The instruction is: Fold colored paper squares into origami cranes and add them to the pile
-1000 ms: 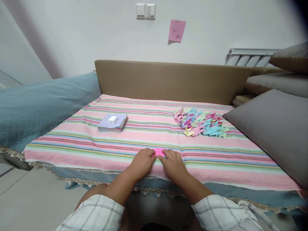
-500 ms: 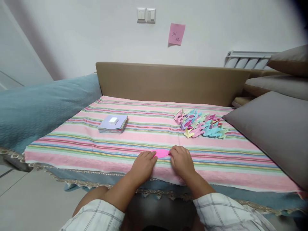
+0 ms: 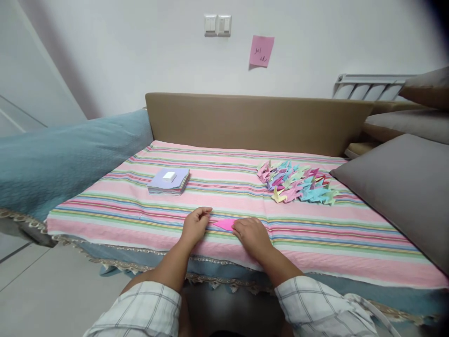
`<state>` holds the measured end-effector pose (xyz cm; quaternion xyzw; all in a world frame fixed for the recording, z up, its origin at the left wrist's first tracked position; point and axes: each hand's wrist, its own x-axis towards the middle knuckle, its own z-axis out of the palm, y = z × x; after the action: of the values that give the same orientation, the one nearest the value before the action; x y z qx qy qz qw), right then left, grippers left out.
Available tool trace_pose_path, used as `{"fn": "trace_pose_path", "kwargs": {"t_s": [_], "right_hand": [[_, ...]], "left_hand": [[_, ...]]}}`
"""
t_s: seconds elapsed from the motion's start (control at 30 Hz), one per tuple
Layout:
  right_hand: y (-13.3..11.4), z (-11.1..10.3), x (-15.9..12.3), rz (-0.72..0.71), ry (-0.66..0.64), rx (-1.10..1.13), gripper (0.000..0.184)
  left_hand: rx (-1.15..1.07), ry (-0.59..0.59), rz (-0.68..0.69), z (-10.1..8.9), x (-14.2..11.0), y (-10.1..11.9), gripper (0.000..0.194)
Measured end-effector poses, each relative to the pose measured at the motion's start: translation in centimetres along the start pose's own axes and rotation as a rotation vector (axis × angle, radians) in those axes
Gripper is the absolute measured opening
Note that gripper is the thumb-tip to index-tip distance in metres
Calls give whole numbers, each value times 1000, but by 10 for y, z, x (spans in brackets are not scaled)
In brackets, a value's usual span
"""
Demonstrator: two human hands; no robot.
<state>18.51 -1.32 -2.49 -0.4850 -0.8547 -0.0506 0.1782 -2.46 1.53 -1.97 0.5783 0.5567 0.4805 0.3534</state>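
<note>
A bright pink piece of folded paper (image 3: 224,224), pointed at its left end, lies on the striped cloth in front of me. My right hand (image 3: 251,236) covers its right end, fingertips and thumb gripping it there. Just left of the pointed tip is my left hand (image 3: 196,225), lifted off the paper, its thumb and forefinger slightly apart with nothing visible between them. The right end of the paper is hidden beneath my right fingers.
Many-coloured folded paper cranes (image 3: 296,182) sit in a cluster at the back right. A stack of square paper (image 3: 159,180) with a small white block (image 3: 169,176) on top is at the left. Grey cushions (image 3: 396,187) border the right side of the striped cloth (image 3: 115,224).
My left hand has let go of the paper and drawn back to the left. My right hand has shifted left, still on the paper, which now shows a narrow pointed left end.
</note>
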Motion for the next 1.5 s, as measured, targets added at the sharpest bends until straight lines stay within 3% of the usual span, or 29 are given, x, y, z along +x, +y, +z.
{"fn": "trace_pose_path", "kwargs": {"t_s": [0.1,0.17,0.23,0.3,0.37,0.47,0.7,0.97,1.23,1.37,1.5], "right_hand": [[-2,0,1,20,58,44,19],[-5,-3,0,113,145,197,22],[-9,-7,0,274,243,494,24],[-13,-8,1,405,262,917,28],[-17,-6,2,472,214,1275,32],[-21,0,3,542,203,1514,34],[-20,1,2,566,209,1530,32],[-15,3,3,608,171,1586,35],[-16,2,2,605,205,1546,29],[-13,-1,6,593,261,1500,30],[-4,-1,7,591,259,1244,19]], "left_hand": [[-212,40,-60,5,1,-1,27],[-347,28,-96,11,-2,3,36],[-470,-53,-140,18,-8,12,51],[-577,-212,-194,26,-15,21,62],[-648,-322,-214,34,-22,28,49],[-726,-271,-257,43,-27,33,33],[-729,-200,-315,49,-29,34,35],[-811,-299,-401,45,-33,40,34],[-726,-272,-313,53,-31,34,41],[-478,-242,-127,54,-25,30,39],[168,-162,147,54,-24,29,16]]}}
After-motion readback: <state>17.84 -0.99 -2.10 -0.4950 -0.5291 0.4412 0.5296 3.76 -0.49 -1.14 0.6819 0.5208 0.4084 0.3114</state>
